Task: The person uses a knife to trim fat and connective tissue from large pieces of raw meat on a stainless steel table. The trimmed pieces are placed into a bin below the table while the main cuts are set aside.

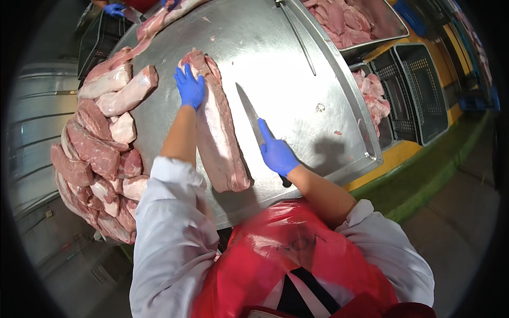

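Note:
A long slab of pale, fatty raw meat (217, 138) lies lengthwise before me on the metal table (286, 47). My left hand (190, 87), in a blue glove, rests on its far end with the fingers spread. To the right of the slab, my blue-gloved right hand (278, 153) grips a knife (248, 107). Its forefinger stretches along the blade, which points away and to the left, apart from the meat. The end of the black handle shows below my palm.
Several raw meat pieces (93, 143) are heaped along the table's left edge. A thin metal rod (299, 40) lies at the far right. Beyond the right rim stand a metal tray (389, 24) of meat and black crates (419, 90). Another person's gloved hand (114, 9) shows far left.

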Tool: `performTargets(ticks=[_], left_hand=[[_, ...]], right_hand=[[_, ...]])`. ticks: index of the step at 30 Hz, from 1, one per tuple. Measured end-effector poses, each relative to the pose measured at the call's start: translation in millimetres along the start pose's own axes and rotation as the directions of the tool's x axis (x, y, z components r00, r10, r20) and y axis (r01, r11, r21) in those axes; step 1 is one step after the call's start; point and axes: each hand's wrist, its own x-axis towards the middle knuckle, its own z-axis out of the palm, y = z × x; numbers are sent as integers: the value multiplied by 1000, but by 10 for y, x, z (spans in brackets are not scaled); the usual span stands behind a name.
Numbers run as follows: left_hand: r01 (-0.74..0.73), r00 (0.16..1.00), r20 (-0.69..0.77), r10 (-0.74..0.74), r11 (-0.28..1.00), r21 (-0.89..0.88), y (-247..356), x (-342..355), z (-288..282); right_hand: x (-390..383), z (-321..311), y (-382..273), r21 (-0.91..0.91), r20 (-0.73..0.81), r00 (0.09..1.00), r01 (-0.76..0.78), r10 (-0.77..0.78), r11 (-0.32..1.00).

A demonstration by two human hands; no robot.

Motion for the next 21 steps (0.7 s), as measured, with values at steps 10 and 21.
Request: performTargets(ticks=[10, 21], left_hand=[[-2, 965, 260, 23, 997, -77, 867, -1808, -844], [119, 967, 234, -99, 990, -74, 958, -1795, -881]], right_hand=[[1960, -788, -859, 161, -9, 991, 135, -135, 978], [1166, -434, -508, 292, 173, 983, 8, -61, 956]])
